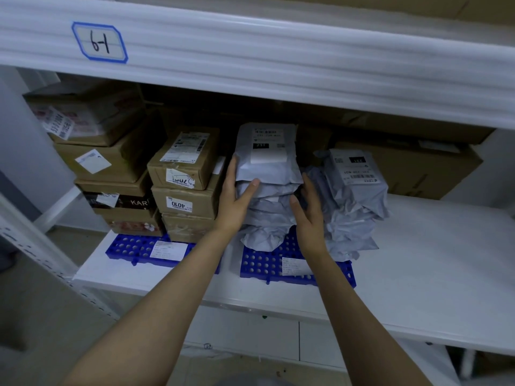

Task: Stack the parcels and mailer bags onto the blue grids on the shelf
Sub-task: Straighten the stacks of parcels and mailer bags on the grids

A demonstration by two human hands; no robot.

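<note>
On the white metal shelf [432, 260], two blue perforated plastic grids are laid side by side near the front edge. The left blue grid [128, 246] is loaded with brown cardboard parcels [184, 162], stacked in two columns and marked with white shipping labels. The right blue grid [264, 266] is loaded with a stack of grey plastic mailer bags [267, 215], topped by a flat grey mailer bag with a white label [267, 157].

The left hand [237, 201] is placed against the left side of that top bag. Its fingers [231, 174] are held straight and together along the bag's edge, while the thumb is laid across the front edge; nothing is clenched. The right hand [309, 215] is raised at the right side of the stack with its fingers [308, 185] straight and released. It is blurred, so it cannot be told whether the bags are touched.

Just beside the stack, to the right, a second heap of crumpled grey mailer bags [354, 190] is piled partly on the grid and partly on the bare shelf. Larger cardboard boxes [418, 168] are stored behind. A blue-bordered tag marked "6-1" [99, 43] is stuck on the beam above.
</note>
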